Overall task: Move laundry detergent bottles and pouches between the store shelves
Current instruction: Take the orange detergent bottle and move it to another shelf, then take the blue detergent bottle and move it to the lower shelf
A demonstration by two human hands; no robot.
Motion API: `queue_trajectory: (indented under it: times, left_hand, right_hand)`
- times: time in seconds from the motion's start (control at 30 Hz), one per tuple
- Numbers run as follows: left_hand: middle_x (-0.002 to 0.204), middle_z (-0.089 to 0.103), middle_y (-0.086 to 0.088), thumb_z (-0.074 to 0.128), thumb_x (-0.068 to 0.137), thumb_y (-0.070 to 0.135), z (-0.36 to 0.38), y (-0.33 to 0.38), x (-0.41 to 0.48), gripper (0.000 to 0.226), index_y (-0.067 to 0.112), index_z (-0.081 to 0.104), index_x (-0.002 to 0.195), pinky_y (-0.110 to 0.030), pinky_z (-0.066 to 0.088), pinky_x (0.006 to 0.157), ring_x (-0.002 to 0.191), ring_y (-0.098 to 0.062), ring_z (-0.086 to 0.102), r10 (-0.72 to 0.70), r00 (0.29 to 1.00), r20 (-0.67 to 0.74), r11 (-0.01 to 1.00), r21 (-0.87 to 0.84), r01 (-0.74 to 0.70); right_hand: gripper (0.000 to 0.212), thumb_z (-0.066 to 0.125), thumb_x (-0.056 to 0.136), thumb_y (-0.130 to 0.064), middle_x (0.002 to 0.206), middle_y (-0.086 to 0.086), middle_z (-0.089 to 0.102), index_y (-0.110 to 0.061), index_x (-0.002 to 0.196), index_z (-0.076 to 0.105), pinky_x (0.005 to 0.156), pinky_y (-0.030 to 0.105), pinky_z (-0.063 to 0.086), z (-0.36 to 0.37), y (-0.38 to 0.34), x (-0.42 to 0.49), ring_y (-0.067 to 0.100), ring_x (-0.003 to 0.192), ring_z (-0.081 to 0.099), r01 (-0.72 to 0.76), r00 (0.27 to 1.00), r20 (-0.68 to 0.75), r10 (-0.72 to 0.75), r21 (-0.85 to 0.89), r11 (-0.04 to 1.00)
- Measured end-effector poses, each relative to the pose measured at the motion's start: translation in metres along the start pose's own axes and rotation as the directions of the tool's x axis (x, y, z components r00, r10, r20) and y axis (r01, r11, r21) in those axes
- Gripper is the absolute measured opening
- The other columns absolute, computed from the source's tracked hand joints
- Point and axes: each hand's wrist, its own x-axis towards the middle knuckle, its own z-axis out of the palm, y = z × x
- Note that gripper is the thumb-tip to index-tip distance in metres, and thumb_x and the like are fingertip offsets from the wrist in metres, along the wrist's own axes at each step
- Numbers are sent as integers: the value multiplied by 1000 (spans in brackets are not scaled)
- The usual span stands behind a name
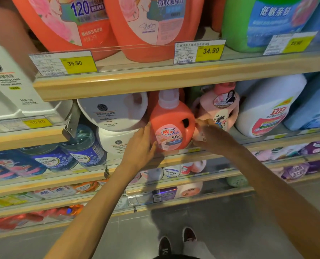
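Top-shelf orange jugs (pixel 65 25) cut off above; lower-left red items (pixel 15 221) blurred.

Orange bottle (pixel 171 126) stands upright at the front edge of its shelf (pixel 174 159), white cap on. Left hand (pixel 140 146) cups the bottle's left side, thumb across the front label. Right hand (pixel 209 133) is at the bottle's right, fingers bent by the handle; its grip is unclear. Left of the bottle: white jug (pixel 112 111), on its side. Right of it, just behind: pink bottle (pixel 219 107). Above it: price tag (pixel 199 51) reading 34.90.
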Motion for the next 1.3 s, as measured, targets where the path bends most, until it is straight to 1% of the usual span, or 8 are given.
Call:
queue_trajectory:
  times: [0.07, 0.17, 0.33, 0.5, 0.77, 0.93, 1.13, 1.3]
  left_hand:
    - [122, 59, -17, 62, 93, 25, -8, 8, -4, 54, 7, 43, 140, -47, 53, 79, 107, -39, 58, 10, 1000, -9, 994, 109, -9]
    - [125, 58, -13, 58, 94, 31, -15, 17, -8, 44, 15, 48, 133, -45, 49, 82, 111, -38, 57, -21, 998, 51, 972, 235, 8]
    - [146, 44, -12, 54, 96, 43, -17, 24, -19, 56, 18, 40, 144, -50, 46, 98, 129, -37, 48, -87, 986, 143, 944, 329, 36]
    - [142, 46, -12, 53, 97, 44, -25, 44, -25, 55, 19, 41, 143, -51, 44, 100, 133, -35, 43, -108, 979, 170, 926, 375, 37]
    - [133, 58, -10, 50, 91, 48, -30, 118, -29, 54, 21, 52, 138, -49, 43, 102, 121, -37, 54, -59, 992, 108, 918, 396, 11]
    - [136, 52, -6, 53, 95, 44, -30, 187, -33, 50, 23, 46, 140, -45, 45, 95, 126, -33, 50, -36, 996, 86, 917, 399, -1]
    - [132, 54, -6, 54, 95, 48, -22, 258, -39, 52, 23, 47, 140, -45, 48, 95, 127, -32, 48, -7, 999, 38, 921, 390, -9]
    - [137, 51, -6, 49, 98, 47, -15, 311, -52, 54, 24, 41, 145, -43, 45, 96, 127, -33, 49, -11, 999, 35, 905, 426, -5]
  right_hand:
    - [68, 64, 87, -48, 134, 12, 45, -24, 145, 38, 89, 44, 52, -5, -2, -7, 35, 118, 54, -41, 998, 38, 46, -124, 991]
    - [65, 59, 91, -50, 144, 13, 42, -20, 146, 39, 95, 43, 49, -10, -5, -18, 35, 127, 49, -60, 994, 73, 77, -212, 975]
    - [70, 64, 88, -48, 150, 12, 33, -24, 148, 37, 102, 42, 45, -20, -4, -35, 34, 134, 40, -60, 993, 80, 84, -265, 962]
    - [71, 62, 91, -47, 160, 11, 20, -24, 152, 32, 111, 45, 36, -38, 5, -58, 32, 144, 27, -43, 992, 105, 71, -246, 968]
    - [71, 62, 91, -44, 150, 10, 32, -26, 152, 32, 101, 43, 43, -93, 37, -105, 33, 134, 38, -52, 994, 88, 72, -211, 976]
    - [67, 59, 93, -43, 146, 13, 36, -22, 150, 32, 98, 43, 44, -134, 65, -142, 35, 131, 40, -60, 997, 33, 69, -220, 974]
    - [64, 58, 93, -43, 151, 14, 31, -22, 148, 35, 104, 49, 41, -160, 105, -188, 37, 136, 34, -78, 997, 0, 81, -265, 961]
    - [66, 59, 92, -45, 150, 12, 35, -22, 149, 35, 101, 43, 42, -173, 133, -219, 35, 132, 40, -68, 997, -47, 57, -281, 957]
